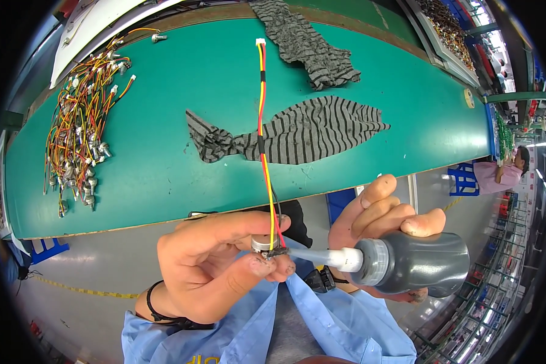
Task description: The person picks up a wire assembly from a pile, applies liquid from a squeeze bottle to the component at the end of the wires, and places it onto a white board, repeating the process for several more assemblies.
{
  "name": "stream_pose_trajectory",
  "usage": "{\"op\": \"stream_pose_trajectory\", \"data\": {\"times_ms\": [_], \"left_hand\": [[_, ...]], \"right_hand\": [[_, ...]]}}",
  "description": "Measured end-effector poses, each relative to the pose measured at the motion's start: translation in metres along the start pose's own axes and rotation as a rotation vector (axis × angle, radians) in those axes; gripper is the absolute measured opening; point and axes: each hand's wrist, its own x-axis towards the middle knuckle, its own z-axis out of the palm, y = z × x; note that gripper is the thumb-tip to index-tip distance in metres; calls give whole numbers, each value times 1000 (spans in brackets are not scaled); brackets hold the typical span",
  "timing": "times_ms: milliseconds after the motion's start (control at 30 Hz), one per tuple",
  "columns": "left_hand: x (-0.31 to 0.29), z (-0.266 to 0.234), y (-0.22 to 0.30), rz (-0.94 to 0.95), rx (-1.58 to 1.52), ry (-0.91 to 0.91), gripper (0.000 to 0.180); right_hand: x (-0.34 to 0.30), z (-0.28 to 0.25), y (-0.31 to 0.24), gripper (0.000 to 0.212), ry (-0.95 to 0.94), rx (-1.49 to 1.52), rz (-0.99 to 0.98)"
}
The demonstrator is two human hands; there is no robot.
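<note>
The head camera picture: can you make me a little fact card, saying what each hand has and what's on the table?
Left hand: pinches a small round metal part
Right hand: holds a dark squeeze bottle
Nozzle: points left, toward the metal part
Wires: red, yellow and black, running from the metal part to a white connector
Table: green
Nearer cloth: gray with black stripes, bunched narrow near its left end
Farther cloth: gray and black, crumpled
Pile: many wired metal parts, table's left side
</note>
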Motion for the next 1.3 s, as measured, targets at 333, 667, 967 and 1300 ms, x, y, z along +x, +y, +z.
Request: {"op": "stream_pose_trajectory", "data": {"times_ms": [333,667,967,1300], "left_hand": [[0,-1,-2,-8,-57,-39,29],[1,-2,2,-98,-110,-76,32],[2,-3,3,-177,-165,-135,34],[4,-2,4,-241,-209,-155,39]], "right_hand": [[-1,-2,-1,62,-6,-17,-8],[0,-1,0,62,1,10,-30],[-2,-5,-1,64,17,42,-12],[-1,-5,-3,64,30,62,-6]]}}
